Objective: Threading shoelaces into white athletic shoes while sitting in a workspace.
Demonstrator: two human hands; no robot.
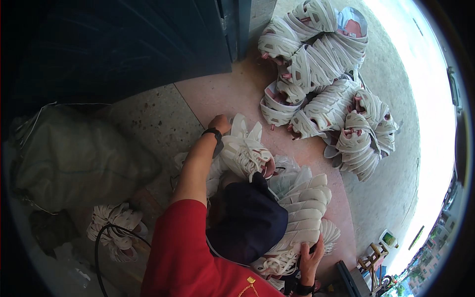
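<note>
White shoe uppers with pink linings lie in stacks around my lap. My left hand [220,124] is stretched out ahead with its fingers curled, beside a laced shoe upper [246,154]. Whatever those fingers hold, if anything, is hidden. My right hand [310,257] grips the near end of a nested row of white shoe uppers [306,213], with thumb and fingers bent around it. Between my arms a dark navy cloth [247,220] covers my lap. Clear plastic [287,178] shows beside the row.
Bundles of white shoe uppers [321,64] are heaped on the floor ahead to the right. A large stuffed sack [79,158] stands at the left, near a dark door [148,44]. A smaller bundle [116,227] and a black cable [99,252] lie below it. A wooden stool [374,256] stands lower right.
</note>
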